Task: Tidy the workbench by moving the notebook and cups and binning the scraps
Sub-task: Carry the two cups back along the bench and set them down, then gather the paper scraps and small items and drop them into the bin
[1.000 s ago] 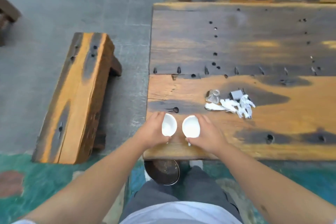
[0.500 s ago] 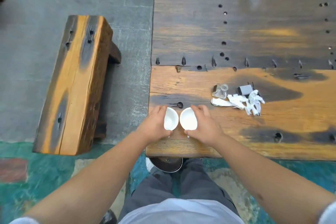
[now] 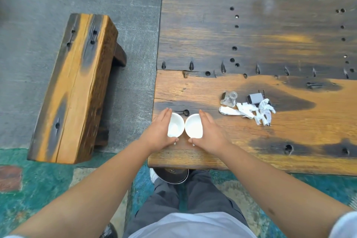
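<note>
At near-left corner of workbench [image 3: 251, 31]: left hand [image 3: 158, 133] cupped around left cup [image 3: 175, 124], right hand [image 3: 209, 134] around right cup [image 3: 193, 126], rims touching. Cup-moving step underway, seemingly. Scraps [image 3: 249, 111] rightward, unbinned; bin [image 3: 172, 176] below edge. Notebook unseen.

Wooden workbench [image 3: 251, 35] with two white cups [image 3: 174, 124], paper scraps [image 3: 249, 112].
</note>
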`<action>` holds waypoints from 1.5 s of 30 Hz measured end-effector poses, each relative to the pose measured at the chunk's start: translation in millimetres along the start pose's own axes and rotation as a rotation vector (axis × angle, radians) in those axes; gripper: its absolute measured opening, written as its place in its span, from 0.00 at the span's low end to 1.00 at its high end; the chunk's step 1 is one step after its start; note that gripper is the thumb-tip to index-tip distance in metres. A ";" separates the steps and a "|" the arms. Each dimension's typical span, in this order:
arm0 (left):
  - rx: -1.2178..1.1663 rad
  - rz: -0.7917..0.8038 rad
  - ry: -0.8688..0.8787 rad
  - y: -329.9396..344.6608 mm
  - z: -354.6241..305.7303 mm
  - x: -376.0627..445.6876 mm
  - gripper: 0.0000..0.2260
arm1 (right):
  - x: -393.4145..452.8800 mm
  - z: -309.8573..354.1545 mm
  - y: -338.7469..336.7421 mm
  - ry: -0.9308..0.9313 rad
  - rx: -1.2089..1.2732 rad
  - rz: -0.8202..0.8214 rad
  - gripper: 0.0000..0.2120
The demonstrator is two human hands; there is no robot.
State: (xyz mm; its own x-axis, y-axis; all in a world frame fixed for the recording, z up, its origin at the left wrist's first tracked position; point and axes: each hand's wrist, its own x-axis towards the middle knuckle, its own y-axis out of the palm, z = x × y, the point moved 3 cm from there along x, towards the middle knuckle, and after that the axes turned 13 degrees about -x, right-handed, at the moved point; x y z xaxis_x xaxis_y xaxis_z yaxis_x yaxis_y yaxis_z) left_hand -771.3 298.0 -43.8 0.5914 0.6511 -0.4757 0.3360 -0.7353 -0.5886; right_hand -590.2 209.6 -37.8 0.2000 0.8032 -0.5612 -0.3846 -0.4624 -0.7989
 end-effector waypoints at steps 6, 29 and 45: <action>0.048 -0.004 -0.020 -4.5 -4.3 -11.1 0.51 | -15.3 -6.4 0.5 0.062 0.027 0.007 0.55; 0.344 -0.028 0.294 39.5 -105.7 -65.7 0.37 | -159.9 -87.2 10.4 0.356 -0.062 -0.141 0.43; 0.221 -0.080 0.021 153.4 -212.6 -68.4 0.38 | -160.6 -240.4 -24.9 0.169 -0.010 -0.068 0.41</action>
State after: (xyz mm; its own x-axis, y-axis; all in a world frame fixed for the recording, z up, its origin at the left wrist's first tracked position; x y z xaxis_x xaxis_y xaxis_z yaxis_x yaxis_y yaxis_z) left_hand -604.3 100.6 37.3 0.5855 0.6997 -0.4093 0.2149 -0.6208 -0.7539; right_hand -396.2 1.8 20.1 0.3742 0.7586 -0.5333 -0.3564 -0.4133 -0.8379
